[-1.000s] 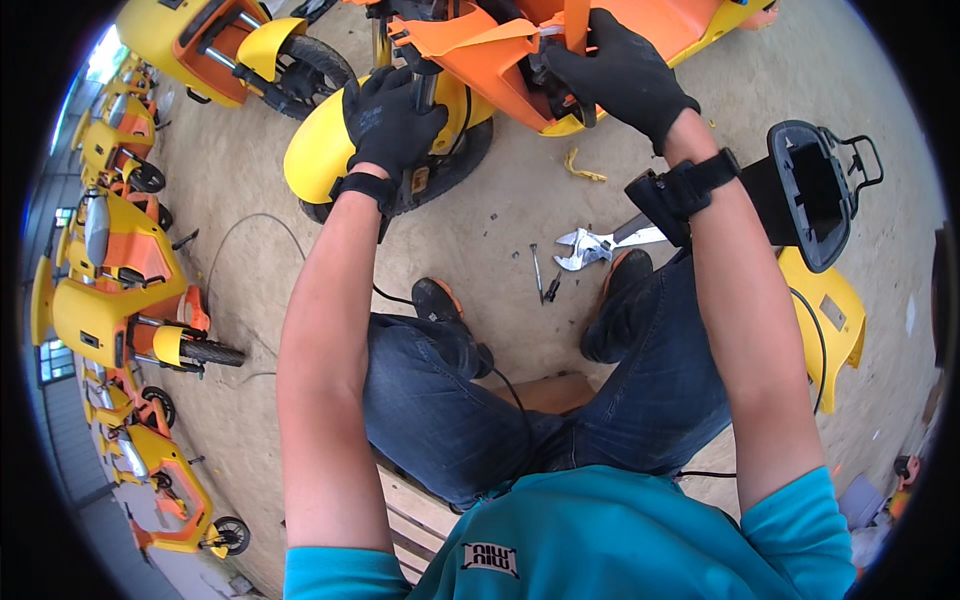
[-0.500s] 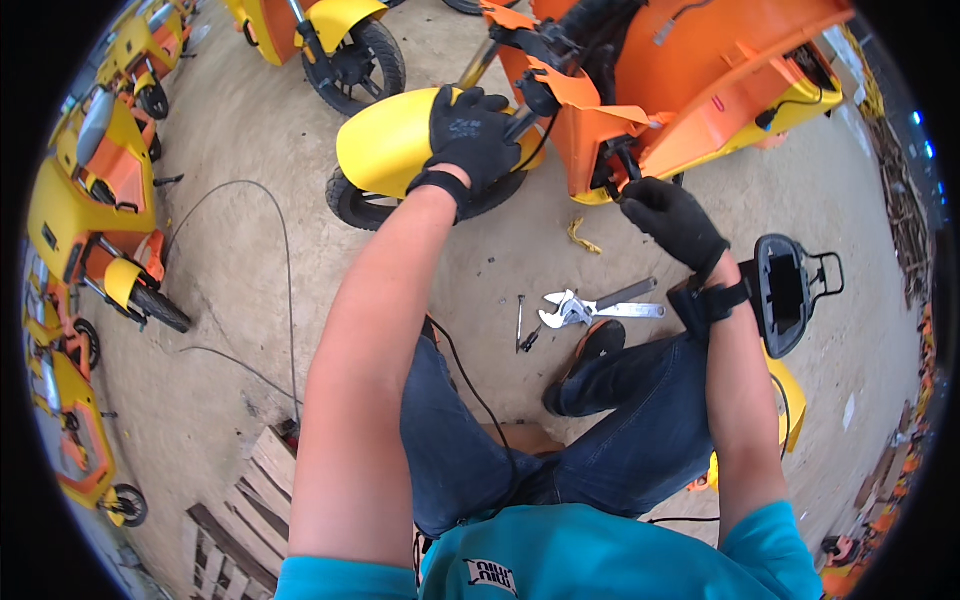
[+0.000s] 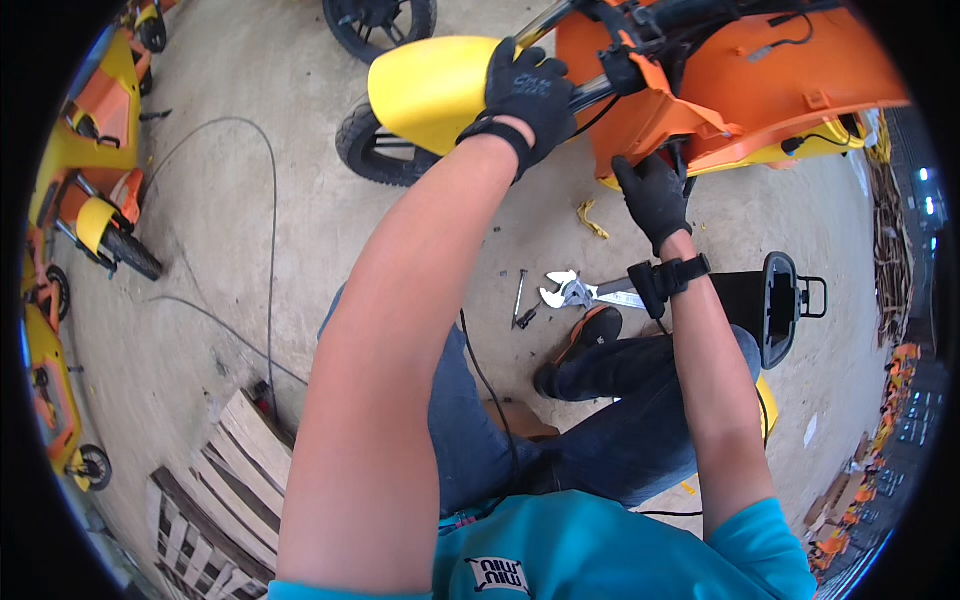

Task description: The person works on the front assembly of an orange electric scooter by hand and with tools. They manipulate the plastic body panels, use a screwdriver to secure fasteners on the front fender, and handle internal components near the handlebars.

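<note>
My gloved left hand (image 3: 528,98) is wrapped over the rear end of the yellow front fender (image 3: 430,88), close beside the metal fork tube (image 3: 592,92). The fender sits above the black front tire (image 3: 365,150) of an orange and yellow scooter. My gloved right hand (image 3: 658,203) reaches up to the lower edge of the orange body panel (image 3: 650,125), at an opening with dark parts. Its fingers are bent there with the tips partly hidden, so what they grip cannot be made out. A black device (image 3: 652,288) is strapped at my right wrist.
On the floor lie an adjustable wrench (image 3: 572,291), a long bolt (image 3: 520,296), a small black part (image 3: 527,319) and a yellow strip (image 3: 592,220). A black bin-like part (image 3: 778,310) stands right. A wooden pallet (image 3: 235,465), a loose cable (image 3: 272,200) and parked scooters (image 3: 100,225) are left.
The view has shifted. My left hand stays on the fender. My right hand has turned more upright, its fingers now reaching farther up into the panel opening.
</note>
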Tool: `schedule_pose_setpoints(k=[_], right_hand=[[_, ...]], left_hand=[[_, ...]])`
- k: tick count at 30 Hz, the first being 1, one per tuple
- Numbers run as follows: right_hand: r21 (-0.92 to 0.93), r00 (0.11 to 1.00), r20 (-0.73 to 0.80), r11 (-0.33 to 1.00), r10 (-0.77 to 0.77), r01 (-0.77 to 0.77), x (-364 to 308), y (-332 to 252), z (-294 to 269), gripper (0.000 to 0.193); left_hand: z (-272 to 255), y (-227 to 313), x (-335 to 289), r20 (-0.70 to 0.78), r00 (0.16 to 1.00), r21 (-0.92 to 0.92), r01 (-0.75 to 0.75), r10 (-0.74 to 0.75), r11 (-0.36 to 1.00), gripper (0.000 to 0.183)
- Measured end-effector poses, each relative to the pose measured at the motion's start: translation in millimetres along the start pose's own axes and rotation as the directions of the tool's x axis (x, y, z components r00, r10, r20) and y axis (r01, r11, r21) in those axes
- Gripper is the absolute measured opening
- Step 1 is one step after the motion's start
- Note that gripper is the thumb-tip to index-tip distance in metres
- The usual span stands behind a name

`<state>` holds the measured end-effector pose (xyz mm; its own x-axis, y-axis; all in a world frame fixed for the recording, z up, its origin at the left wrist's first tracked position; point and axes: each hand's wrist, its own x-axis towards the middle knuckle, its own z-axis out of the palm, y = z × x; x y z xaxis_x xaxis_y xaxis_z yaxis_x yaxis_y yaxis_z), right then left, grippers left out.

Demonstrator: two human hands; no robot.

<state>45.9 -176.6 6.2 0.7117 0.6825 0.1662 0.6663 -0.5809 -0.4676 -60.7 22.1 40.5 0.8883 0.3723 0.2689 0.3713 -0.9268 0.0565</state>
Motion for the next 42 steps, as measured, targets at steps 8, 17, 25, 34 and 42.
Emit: schedule_pose_setpoints(k=[8,17,25,34,42], right_hand=[[-0.194,0.993,-0.021,0.975,-0.117,0.111,1,31,21,0.045],[-0.229,0.991,-0.114,0.973,-0.067,0.039,-6,36,38,0.036],[0.363,0.900,-0.277,0.904,0.337,-0.227,-24,-15,69,0.043],[0.121,0.916,-0.305,0.964,0.261,-0.235,-29,13,72,0.047],[0.049,0.955,-0.205,0.977,0.212,-0.207,-33,30,71,0.050]], left_hand=[[-9,-4,-1,-0.113,0.989,-0.052,-0.102,0.095,0.993,0.028],[-20,2,6,0.050,0.995,-0.094,-0.078,0.083,0.993,0.028],[2,-9,6,-0.145,0.948,0.082,-0.273,0.282,0.959,0.047],[-6,5,12,0.039,0.982,0.045,-0.188,0.186,0.981,0.046],[-1,1,14,-0.171,0.950,-0.105,-0.283,0.263,0.953,0.037]])
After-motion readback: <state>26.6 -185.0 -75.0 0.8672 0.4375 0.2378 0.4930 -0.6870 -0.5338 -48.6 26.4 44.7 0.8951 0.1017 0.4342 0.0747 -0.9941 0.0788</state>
